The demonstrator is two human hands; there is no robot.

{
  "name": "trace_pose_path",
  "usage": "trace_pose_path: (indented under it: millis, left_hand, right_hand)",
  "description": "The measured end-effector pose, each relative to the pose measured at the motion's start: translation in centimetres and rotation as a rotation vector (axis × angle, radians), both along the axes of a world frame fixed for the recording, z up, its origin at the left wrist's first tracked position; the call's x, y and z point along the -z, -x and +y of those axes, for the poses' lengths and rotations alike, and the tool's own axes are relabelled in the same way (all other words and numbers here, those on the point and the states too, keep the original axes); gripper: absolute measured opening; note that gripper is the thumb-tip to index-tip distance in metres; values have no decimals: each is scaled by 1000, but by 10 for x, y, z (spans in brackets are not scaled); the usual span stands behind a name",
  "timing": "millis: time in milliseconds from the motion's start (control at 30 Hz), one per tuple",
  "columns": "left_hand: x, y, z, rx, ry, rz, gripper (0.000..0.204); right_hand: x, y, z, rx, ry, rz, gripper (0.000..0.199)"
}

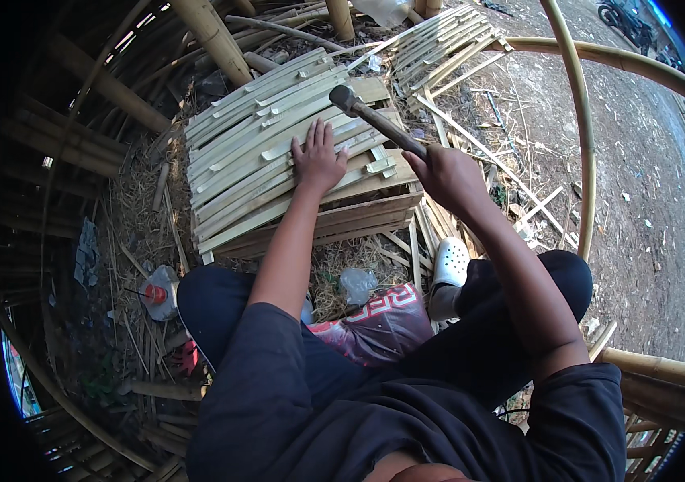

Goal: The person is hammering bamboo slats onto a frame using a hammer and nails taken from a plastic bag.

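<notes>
A panel of pale bamboo slats (234,161), held side by side by crosspieces with curled ends, lies over a wooden crate (350,218) in front of me. My left hand (321,159) rests flat on the slats near the panel's right part, its fingers spread. In my right hand (451,178) is a hammer (382,124), gripped by its wooden handle. The hammer's dark head is held up above the panel's right end, pointing to the upper left and apart from the slats as far as I can see.
Another stack of slats (443,48) lies beyond at the far right, with loose strips (503,165) scattered below it. Bamboo poles (582,120) frame the right side. A printed sack (382,325) and a plastic bag (356,283) lie between my legs. A bottle with an orange part (156,294) stands left.
</notes>
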State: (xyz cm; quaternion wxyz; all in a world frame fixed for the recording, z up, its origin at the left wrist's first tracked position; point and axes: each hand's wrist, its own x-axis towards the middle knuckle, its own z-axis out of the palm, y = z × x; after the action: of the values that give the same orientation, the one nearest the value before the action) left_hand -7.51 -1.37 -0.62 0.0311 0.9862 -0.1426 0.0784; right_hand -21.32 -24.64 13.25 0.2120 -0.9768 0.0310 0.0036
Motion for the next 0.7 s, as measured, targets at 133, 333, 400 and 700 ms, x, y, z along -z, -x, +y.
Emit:
trace_pose_path:
  millis: [133,333,400,700]
  left_hand:
    - [4,-5,1,53,0,-6,71]
    - [7,-5,7,75,5,-55,67]
    - [7,-3,8,72,-17,-68,66]
    - [4,-1,3,61,-32,-55,67]
  right_hand:
    - [40,-3,-13,-5,5,-14,58]
    - [16,-3,-10,74,-15,18,59]
    - [12,-1,-8,67,-32,29,61]
    - [11,4,-6,21,-12,18,59]
